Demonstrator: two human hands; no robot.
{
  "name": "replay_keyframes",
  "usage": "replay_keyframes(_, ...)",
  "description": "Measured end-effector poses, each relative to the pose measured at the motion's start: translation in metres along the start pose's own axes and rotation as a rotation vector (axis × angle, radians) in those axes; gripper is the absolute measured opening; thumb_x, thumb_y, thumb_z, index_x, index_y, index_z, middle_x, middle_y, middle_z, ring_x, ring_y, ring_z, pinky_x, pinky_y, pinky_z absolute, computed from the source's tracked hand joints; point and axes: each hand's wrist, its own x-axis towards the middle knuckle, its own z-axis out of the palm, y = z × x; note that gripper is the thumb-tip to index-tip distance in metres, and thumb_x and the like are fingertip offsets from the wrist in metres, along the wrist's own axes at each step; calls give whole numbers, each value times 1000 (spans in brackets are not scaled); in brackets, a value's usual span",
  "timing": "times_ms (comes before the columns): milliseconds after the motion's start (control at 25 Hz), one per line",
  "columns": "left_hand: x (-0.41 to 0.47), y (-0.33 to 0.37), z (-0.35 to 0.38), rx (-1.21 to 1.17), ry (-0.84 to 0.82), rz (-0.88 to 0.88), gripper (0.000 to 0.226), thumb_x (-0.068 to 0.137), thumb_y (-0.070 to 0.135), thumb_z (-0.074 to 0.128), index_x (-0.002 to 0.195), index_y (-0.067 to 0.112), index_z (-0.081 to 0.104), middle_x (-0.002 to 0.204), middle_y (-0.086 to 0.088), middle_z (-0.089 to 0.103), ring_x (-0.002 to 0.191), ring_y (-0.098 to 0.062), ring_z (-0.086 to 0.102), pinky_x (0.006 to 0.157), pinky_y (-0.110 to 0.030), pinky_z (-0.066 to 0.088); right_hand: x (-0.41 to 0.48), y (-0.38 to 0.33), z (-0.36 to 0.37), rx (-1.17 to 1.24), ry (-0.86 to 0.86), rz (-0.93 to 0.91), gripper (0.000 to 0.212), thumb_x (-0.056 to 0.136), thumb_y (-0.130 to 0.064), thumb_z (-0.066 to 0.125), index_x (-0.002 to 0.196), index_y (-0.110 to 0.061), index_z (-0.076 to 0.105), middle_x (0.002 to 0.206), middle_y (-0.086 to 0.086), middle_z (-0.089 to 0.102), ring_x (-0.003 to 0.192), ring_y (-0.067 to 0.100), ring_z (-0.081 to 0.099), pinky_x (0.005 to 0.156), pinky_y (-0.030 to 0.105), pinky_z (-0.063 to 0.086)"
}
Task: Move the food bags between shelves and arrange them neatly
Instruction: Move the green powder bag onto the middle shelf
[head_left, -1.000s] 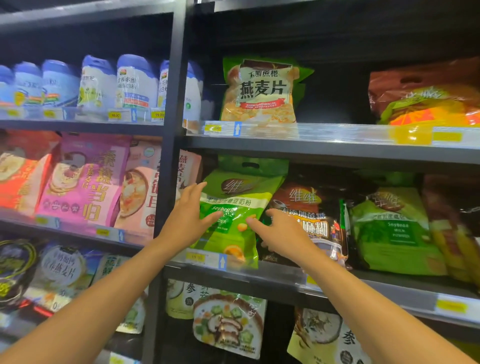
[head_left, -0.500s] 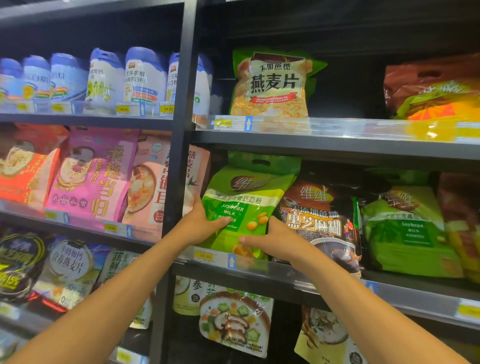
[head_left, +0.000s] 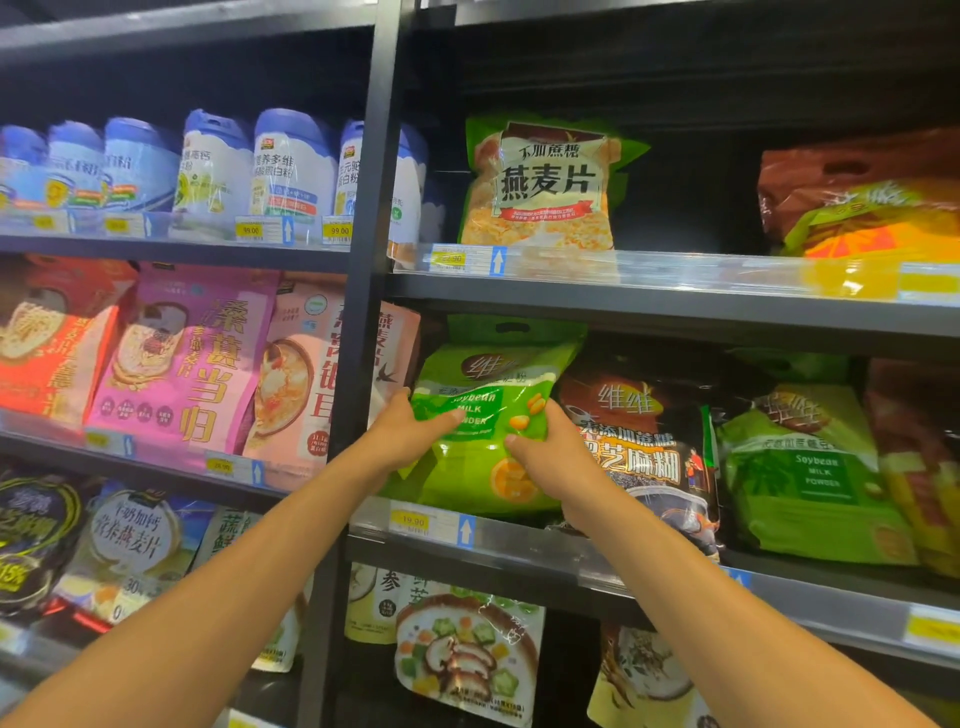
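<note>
A light green soybean milk powder bag (head_left: 483, 415) stands at the left end of the middle shelf (head_left: 519, 535) in the right-hand bay. My left hand (head_left: 410, 431) grips its left side and my right hand (head_left: 545, 447) grips its right side, thumbs on the front. Its lower edge sits just behind the shelf's price rail. Right of it leans a black sesame paste bag (head_left: 644, 447), then another green soybean bag (head_left: 800, 467). On the shelf above stands an oat flakes bag (head_left: 540, 192).
A dark upright post (head_left: 363, 312) splits the two bays just left of my hands. Pink and red cereal bags (head_left: 192, 364) and blue-topped tins (head_left: 291, 171) fill the left bay. A red and orange bag (head_left: 862, 202) lies top right. More bags hang below.
My two hands reached in from apart and closed on the sides of the green soybean bag. The camera has moved closer to the shelves.
</note>
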Motion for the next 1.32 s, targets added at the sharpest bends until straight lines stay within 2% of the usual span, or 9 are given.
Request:
replay_keyframes(160,4,10,-8,14,-5,0,91,92,45,75,162,14,25,159,-11,46,139,-31,51,113,-43,44,5,-7,-24,92,79,19,31,104,-10,60,132,-23,60,126,0,66,113,22,63,75,32,50)
replay_keyframes(240,1,10,-11,-17,-10,-37,88,92,42,76,161,12,30,158,-13,47,139,-32,51,110,-43,46,4,-6,-33,127,92,25,36,103,-12,61,137,-25,60,133,1,66,121,26,63,82,35,54)
replay_keyframes(320,-4,9,-15,-69,-71,-119,96,83,51,81,158,12,36,155,-13,50,136,-34,54,112,-49,47,1,-6,-41,145,90,25,38,103,-14,62,138,-27,61,137,0,66,124,28,63,94,42,56)
replay_keyframes(440,-11,7,-17,-269,-206,-279,107,52,63,94,140,13,59,129,-15,72,118,-35,70,104,-58,54,-4,-11,-53,147,79,-9,29,103,-12,62,127,-26,67,133,0,69,121,28,65,100,49,54)
replay_keyframes(640,-16,25,-9,-502,-250,-311,47,89,48,74,121,14,73,112,-16,80,100,-34,77,103,-52,54,-10,-18,-69,234,60,10,20,102,-12,63,114,-25,71,127,0,73,120,29,68,108,58,51)
replay_keyframes(760,-19,37,-9,-598,-275,-313,46,86,44,76,120,13,76,118,-17,78,106,-35,74,106,-53,52,-17,-20,-77,289,17,9,27,102,-10,62,117,-30,72,126,0,75,116,29,71,105,58,54)
replay_keyframes(1000,-38,38,3,-629,-308,-288,51,76,25,80,123,8,72,110,-17,80,86,-31,80,80,-46,65,-55,-10,-95,377,-77,-10,38,102,-12,63,136,-29,62,122,2,78,102,26,78,78,41,63)
replay_keyframes(1160,-63,37,14,-602,-274,-246,37,84,20,76,118,6,73,107,-18,80,84,-30,80,79,-47,65,-82,6,-106,420,-87,48,43,99,-17,68,138,-33,60,119,3,79,102,27,78,82,44,61)
replay_keyframes(1320,-99,36,26,-604,-224,-184,46,79,19,79,123,8,72,114,-20,78,92,-32,79,89,-54,61,-109,22,-117,454,-85,128,40,96,-25,71,134,-33,63,127,5,75,109,29,76,95,55,60)
